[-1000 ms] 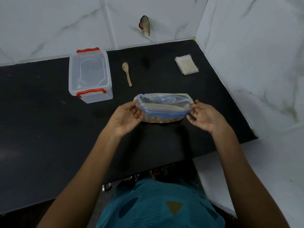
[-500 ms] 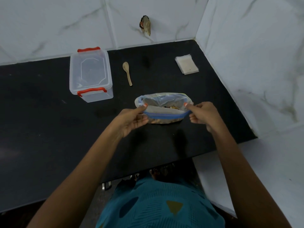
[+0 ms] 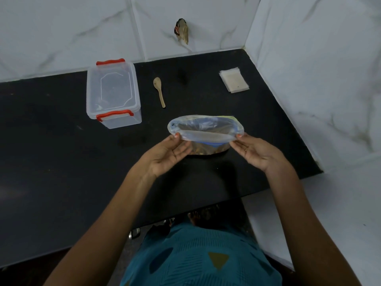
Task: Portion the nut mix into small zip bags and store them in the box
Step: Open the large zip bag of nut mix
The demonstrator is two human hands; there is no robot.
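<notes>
Nut mix bag [image 3: 206, 129]: we see it standing on the black counter [image 3: 61, 162], right of centre and near the front edge, between our two hands.
Bag direction: its mouth faces up toward us; its long axis runs left to right across the counter.
Bag mouth: it is spread into a wide flattened oval, with the near lip stretched taut.
Bag material: thin, clear, crinkled plastic with a blue zip strip; brown nut mix sits in the bottom.
Left hand [image 3: 167, 155]: the fingers are mostly straight and the palm is turned up; thumb and fingertips pinch the left end of the near lip.
Right hand [image 3: 257, 153]: it mirrors the left, pinching the right end of the lip.
Hands together: they are held well apart, one at each end of the bag mouth.
Wooden spoon [image 3: 159, 91]: it is small and pale and lies flat just behind the bag, bowl away from us.
Box [image 3: 113, 93]: clear rectangular plastic with its lid on and two red clips, it sits back left, well apart from the bag.
Small zip bags [image 3: 234, 81]: a flat, pale square stack lies at the back right, near the white marbled wall tiles [image 3: 309, 58].
</notes>
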